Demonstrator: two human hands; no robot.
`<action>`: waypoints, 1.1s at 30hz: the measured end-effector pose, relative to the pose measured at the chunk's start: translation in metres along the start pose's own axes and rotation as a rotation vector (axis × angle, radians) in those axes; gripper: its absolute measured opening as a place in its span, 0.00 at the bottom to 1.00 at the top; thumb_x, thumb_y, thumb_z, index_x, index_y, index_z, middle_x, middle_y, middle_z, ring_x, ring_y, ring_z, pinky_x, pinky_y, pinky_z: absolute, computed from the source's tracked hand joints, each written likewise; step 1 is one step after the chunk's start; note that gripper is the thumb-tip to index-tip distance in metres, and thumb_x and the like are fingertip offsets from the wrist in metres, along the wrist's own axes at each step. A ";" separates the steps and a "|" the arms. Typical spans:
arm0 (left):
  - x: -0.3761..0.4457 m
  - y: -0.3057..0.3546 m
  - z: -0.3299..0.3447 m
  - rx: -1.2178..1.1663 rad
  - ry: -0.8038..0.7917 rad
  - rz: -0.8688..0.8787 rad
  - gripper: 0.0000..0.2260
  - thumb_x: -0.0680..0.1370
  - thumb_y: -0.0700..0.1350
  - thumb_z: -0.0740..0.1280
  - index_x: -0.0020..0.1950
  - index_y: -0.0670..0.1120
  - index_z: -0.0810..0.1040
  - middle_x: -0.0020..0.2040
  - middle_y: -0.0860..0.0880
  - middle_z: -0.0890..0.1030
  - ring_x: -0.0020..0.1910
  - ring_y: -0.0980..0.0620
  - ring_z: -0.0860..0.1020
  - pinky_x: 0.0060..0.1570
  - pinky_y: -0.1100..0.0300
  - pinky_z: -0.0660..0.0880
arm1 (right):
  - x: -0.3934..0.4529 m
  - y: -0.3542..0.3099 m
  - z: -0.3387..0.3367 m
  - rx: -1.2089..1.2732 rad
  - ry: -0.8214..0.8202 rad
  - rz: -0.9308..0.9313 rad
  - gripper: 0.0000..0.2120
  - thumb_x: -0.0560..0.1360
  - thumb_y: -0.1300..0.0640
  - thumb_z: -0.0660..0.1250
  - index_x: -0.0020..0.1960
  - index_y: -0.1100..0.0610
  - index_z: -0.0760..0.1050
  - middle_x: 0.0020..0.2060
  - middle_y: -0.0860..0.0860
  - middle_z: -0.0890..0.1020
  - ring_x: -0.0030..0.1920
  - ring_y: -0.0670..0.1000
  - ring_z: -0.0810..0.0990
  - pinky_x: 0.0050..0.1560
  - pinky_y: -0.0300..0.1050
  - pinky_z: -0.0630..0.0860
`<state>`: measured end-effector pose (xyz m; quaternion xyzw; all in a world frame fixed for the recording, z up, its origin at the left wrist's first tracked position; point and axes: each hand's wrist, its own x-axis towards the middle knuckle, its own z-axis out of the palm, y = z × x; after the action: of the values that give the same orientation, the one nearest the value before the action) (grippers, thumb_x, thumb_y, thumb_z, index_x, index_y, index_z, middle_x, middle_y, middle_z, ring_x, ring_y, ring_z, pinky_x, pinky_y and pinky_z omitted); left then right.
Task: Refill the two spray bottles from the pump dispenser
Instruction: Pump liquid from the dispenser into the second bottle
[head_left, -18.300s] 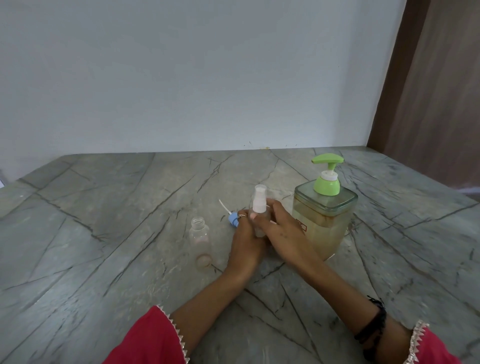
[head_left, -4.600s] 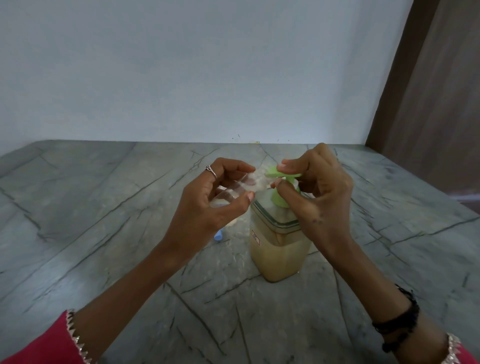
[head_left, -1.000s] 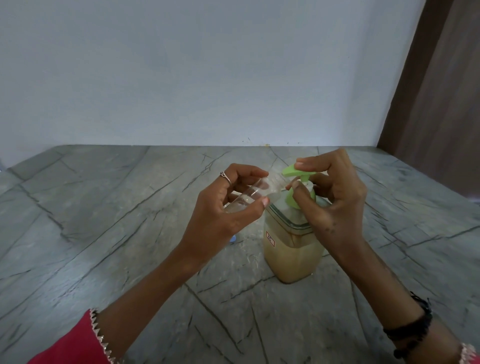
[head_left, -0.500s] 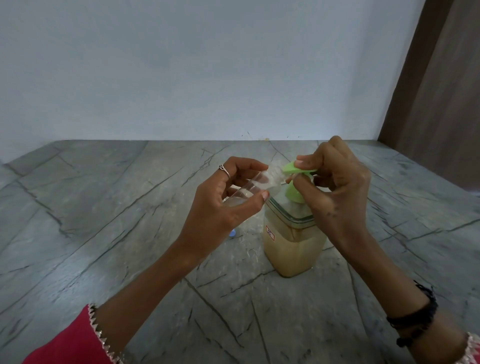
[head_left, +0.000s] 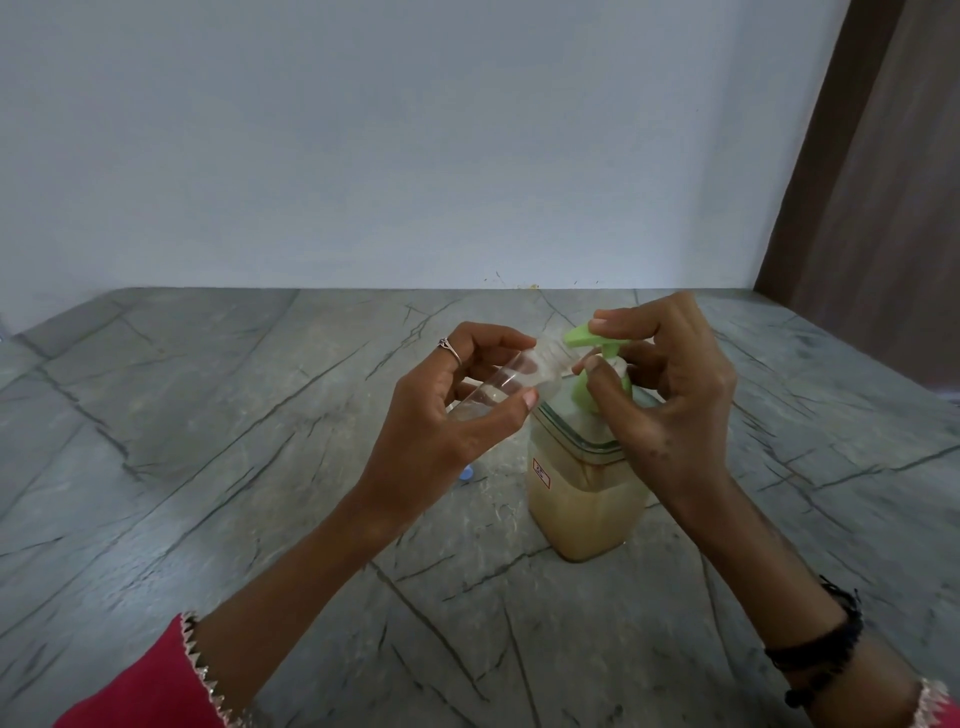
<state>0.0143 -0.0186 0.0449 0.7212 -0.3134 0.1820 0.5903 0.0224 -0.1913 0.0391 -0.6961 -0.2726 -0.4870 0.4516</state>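
Observation:
The pump dispenser (head_left: 582, 499) is a square clear jar of beige liquid with a green pump head (head_left: 589, 336). My left hand (head_left: 441, 415) holds a small clear spray bottle (head_left: 519, 376) tilted, its open neck right under the green spout. My right hand (head_left: 660, 395) is on the pump: index finger on top of the green head, thumb against the pump collar. The second spray bottle is hidden. A bit of a blue spray cap (head_left: 466, 474) peeks out below my left hand.
A grey veined stone counter (head_left: 208, 441) runs back to a pale wall. A brown door or panel (head_left: 883, 182) stands at the far right.
Over the last second the bottle neck stays at the spout and my right hand stays on the pump head. The head dipped half a second ago and has risen again; the view shifted a little.

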 end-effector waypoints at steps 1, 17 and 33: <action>0.000 0.000 0.000 0.001 -0.001 -0.001 0.13 0.69 0.50 0.68 0.53 0.54 0.75 0.47 0.59 0.81 0.47 0.58 0.80 0.44 0.66 0.76 | 0.000 0.000 0.000 -0.004 0.001 0.003 0.11 0.70 0.65 0.67 0.49 0.55 0.73 0.44 0.53 0.76 0.44 0.43 0.78 0.41 0.30 0.76; -0.001 0.000 0.001 -0.007 0.001 -0.013 0.14 0.68 0.50 0.68 0.53 0.53 0.76 0.46 0.60 0.81 0.46 0.60 0.80 0.44 0.66 0.76 | -0.001 0.002 -0.003 0.086 -0.074 0.067 0.09 0.72 0.62 0.64 0.52 0.54 0.72 0.48 0.55 0.76 0.46 0.50 0.81 0.41 0.37 0.78; 0.001 0.004 0.000 -0.002 0.027 -0.003 0.13 0.68 0.49 0.68 0.52 0.54 0.76 0.46 0.59 0.81 0.44 0.60 0.80 0.43 0.67 0.75 | 0.029 -0.031 -0.017 0.290 -0.486 1.009 0.21 0.62 0.36 0.59 0.31 0.49 0.83 0.34 0.44 0.85 0.35 0.39 0.82 0.44 0.40 0.72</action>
<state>0.0123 -0.0191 0.0479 0.7186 -0.3045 0.1907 0.5954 0.0008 -0.1951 0.0791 -0.7629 -0.0667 0.0044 0.6430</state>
